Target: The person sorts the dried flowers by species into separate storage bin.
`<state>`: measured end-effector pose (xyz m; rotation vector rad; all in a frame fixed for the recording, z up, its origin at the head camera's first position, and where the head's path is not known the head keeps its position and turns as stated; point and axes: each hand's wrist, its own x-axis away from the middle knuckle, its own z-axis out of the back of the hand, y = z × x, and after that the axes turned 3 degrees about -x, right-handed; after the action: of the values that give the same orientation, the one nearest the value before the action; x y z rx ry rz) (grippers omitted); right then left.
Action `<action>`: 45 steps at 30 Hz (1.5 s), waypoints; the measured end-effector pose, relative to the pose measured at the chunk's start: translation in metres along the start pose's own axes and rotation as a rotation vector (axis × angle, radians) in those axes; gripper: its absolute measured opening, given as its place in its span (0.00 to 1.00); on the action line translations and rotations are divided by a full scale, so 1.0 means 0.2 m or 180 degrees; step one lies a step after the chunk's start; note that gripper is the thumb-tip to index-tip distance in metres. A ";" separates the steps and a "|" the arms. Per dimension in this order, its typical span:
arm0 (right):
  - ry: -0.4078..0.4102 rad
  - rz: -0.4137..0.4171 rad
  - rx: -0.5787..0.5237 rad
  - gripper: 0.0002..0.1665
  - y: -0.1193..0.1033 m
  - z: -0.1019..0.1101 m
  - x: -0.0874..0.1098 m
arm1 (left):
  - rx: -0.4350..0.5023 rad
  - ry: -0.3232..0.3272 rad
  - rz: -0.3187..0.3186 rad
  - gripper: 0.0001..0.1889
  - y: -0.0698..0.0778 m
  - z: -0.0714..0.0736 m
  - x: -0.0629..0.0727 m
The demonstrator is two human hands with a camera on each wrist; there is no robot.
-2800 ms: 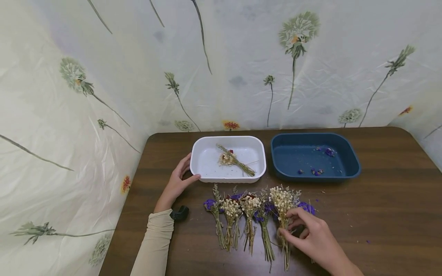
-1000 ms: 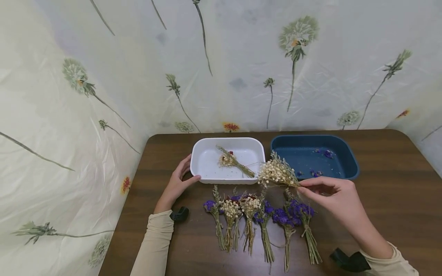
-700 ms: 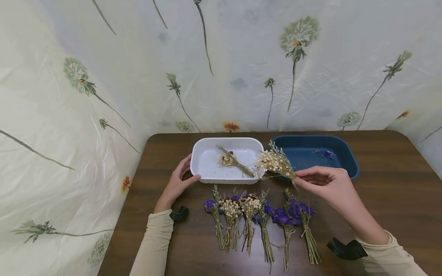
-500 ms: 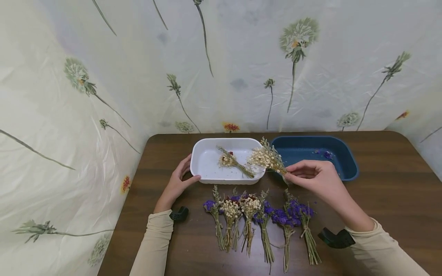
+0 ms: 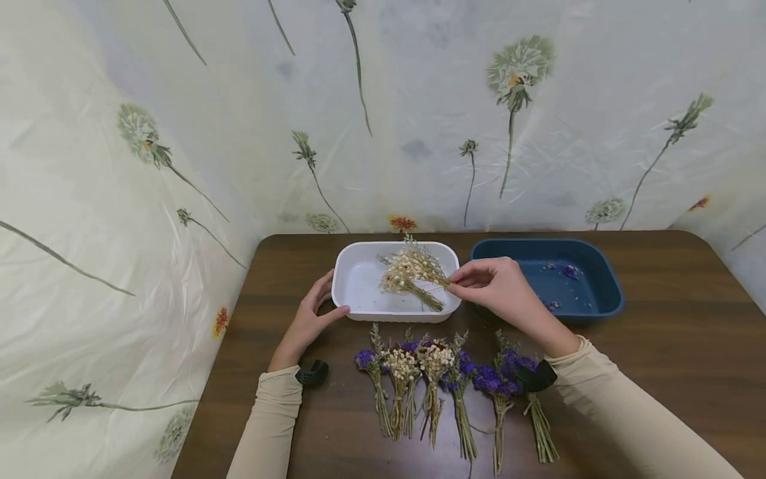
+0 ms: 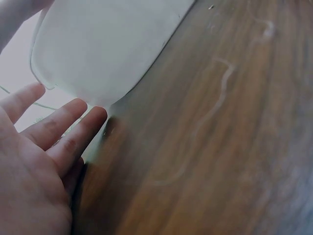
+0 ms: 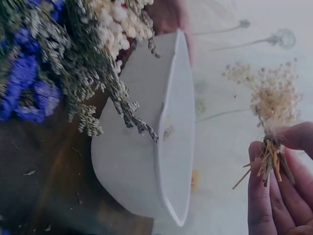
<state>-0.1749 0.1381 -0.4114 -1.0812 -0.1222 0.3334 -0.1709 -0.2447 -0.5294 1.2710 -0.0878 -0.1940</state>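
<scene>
My right hand [image 5: 499,289] pinches the stems of a dried bouquet of small cream flowers [image 5: 419,263] over the right part of the white basin [image 5: 365,314]. In the right wrist view, thumb and fingers grip its cut stems [image 7: 271,161]. Another dried bouquet [image 5: 427,298] lies inside the basin, partly covered by the held one. My left hand [image 5: 308,326] rests at the basin's left side, thumb at the front rim. In the left wrist view its fingers [image 6: 73,139] are nearly straight beside the basin wall [image 6: 112,44].
Several dried bouquets with purple and cream flowers [image 5: 433,356] lie in a row in front of the basin. To its right stands a blue basin [image 5: 616,303] holding loose purple petals [image 5: 568,271]. A floral curtain [image 5: 383,120] hangs behind the wooden table [image 5: 676,319].
My right hand has picked up the cream bouquet from the row's right part and carried it up and leftward over the white basin. The left hand has stayed at the basin's side.
</scene>
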 end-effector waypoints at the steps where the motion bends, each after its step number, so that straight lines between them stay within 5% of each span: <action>1: -0.0021 -0.0002 0.0003 0.10 0.00 -0.01 -0.02 | -0.0002 0.0007 -0.0009 0.43 0.00 0.00 0.00; 13: -0.0390 0.0001 0.0092 0.07 0.04 -0.09 -0.28 | -0.0005 0.0018 -0.0090 0.44 -0.01 0.00 -0.01; 26: -0.1111 0.0150 0.0153 0.05 -0.02 -0.24 -0.53 | -0.0019 -0.0004 -0.0084 0.44 -0.01 0.00 -0.01; 45: -0.1426 0.0032 0.0115 0.06 0.06 -0.34 -0.72 | -0.0004 0.0020 -0.0077 0.44 -0.01 0.00 -0.02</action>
<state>-0.2957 0.0399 -0.4442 -0.9575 -0.5078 0.5816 -0.1742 -0.2448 -0.5314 1.2717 -0.0670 -0.2108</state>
